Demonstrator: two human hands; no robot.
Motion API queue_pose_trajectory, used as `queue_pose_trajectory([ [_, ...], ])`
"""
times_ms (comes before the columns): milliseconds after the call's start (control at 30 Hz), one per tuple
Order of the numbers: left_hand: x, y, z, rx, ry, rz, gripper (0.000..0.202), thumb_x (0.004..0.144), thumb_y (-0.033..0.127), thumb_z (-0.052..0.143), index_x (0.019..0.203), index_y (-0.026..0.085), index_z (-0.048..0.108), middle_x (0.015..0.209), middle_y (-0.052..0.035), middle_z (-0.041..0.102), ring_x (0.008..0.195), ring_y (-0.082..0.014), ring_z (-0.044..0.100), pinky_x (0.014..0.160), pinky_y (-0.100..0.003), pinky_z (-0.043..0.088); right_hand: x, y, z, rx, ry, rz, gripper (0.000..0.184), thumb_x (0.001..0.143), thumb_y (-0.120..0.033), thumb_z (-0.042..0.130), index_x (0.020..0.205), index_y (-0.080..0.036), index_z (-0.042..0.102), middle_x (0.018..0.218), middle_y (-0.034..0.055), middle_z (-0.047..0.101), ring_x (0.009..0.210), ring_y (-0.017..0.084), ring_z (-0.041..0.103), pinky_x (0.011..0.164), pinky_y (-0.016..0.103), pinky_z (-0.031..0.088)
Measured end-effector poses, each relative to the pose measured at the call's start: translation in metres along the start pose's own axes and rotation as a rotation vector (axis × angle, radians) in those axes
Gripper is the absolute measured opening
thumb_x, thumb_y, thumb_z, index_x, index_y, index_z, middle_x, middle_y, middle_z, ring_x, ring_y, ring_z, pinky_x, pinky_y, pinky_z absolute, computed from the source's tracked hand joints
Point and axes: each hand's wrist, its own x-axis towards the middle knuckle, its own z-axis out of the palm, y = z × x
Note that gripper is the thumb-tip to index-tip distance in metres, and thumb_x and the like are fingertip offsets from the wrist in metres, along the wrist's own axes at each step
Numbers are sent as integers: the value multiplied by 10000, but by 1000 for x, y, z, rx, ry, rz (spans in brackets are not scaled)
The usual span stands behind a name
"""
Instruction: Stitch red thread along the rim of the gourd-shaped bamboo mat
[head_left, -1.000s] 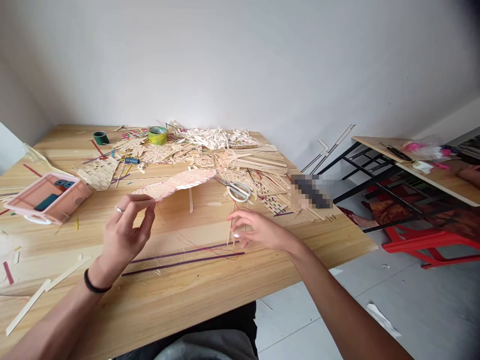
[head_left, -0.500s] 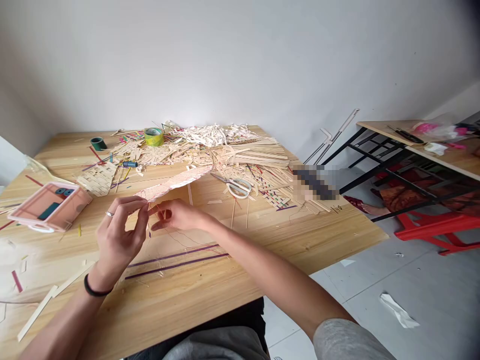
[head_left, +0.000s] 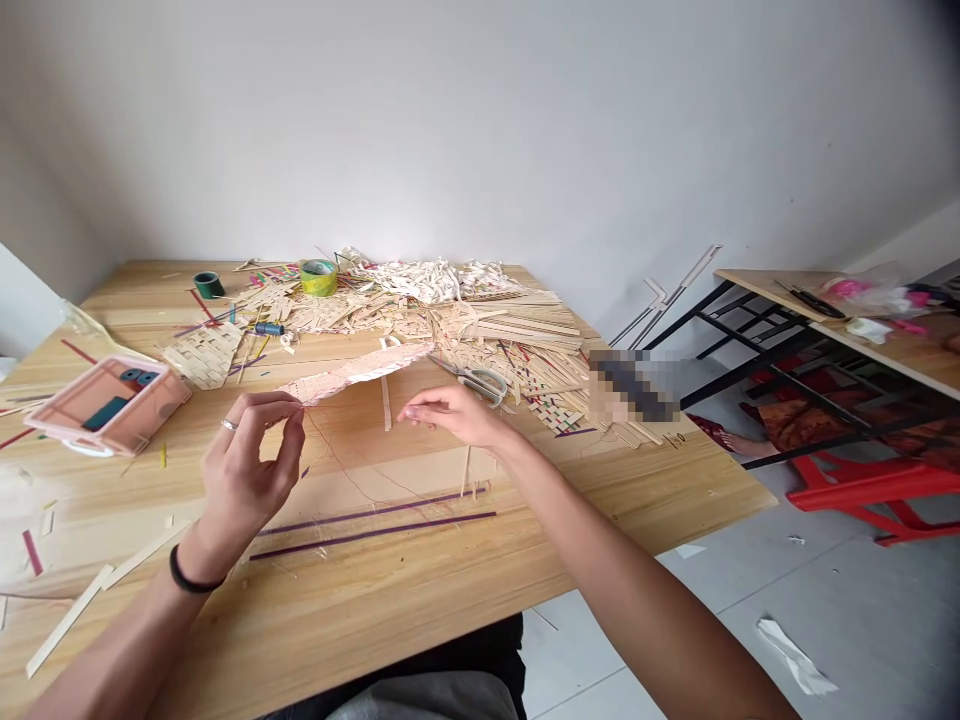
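Observation:
My left hand (head_left: 251, 450) pinches the near left end of a pale woven strip piece (head_left: 360, 368) between thumb and fingers, holding it tilted above the table. Fine red thread (head_left: 334, 455) hangs from that end and loops down over the tabletop. Off to the right, my right hand (head_left: 450, 412) is apart from the woven piece, thumb and fingers pressed together. Whatever is in that pinch is too small to make out. Beneath the hands lie two purple strips (head_left: 375, 535). White-handled scissors (head_left: 484, 385) rest just behind my right hand.
Heaped pale strips (head_left: 420, 310) cover the table's back, with yellow-green tape (head_left: 319, 278) among them. A pink box (head_left: 109, 405) holding spools stands left, near a blue thread spool (head_left: 270, 328). Right of the table are a red stool (head_left: 847, 490) and another person's foot (head_left: 739, 442).
My right hand has drawn away from the woven piece, to the right and slightly up. My left hand keeps its pinch on the piece. The view has shifted slightly.

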Motion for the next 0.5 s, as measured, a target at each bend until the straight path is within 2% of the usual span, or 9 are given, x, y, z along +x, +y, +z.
queue_pose_trajectory([
  [100,1,0,0,3,8,10,193,970,57,649,1080,214,624,997,-57,724,892,-195,723,807,-311,562,-27,-6,-22,0,78,19,566,798,-693,824,940,-145,817,935,109,794,848,194,683,800,326,514],
  [233,2,1,-1,0,9,15,196,976,52,636,1080,216,618,988,-50,721,874,-187,721,801,-305,562,-69,-16,-53,-33,200,49,547,791,-692,838,895,-157,793,777,59,717,744,182,640,754,340,508],
  [367,2,1,-1,12,18,14,190,981,60,632,1078,223,614,982,-45,721,873,-185,725,795,-306,569,-120,-27,-84,-147,370,165,605,715,-761,856,854,-176,786,664,25,617,617,154,515,620,327,433],
  [433,2,1,-1,10,22,13,191,983,59,625,1076,225,612,978,-43,721,873,-183,726,791,-306,573,-150,-30,-99,-194,410,259,609,718,-788,841,855,-196,793,643,26,577,571,147,461,585,346,398],
  [500,0,1,0,2,20,2,192,986,57,615,1076,226,611,977,-43,722,873,-182,724,786,-306,575,-182,-29,-115,-227,435,351,591,741,-813,807,856,-233,806,641,47,549,558,161,467,577,391,378],
])
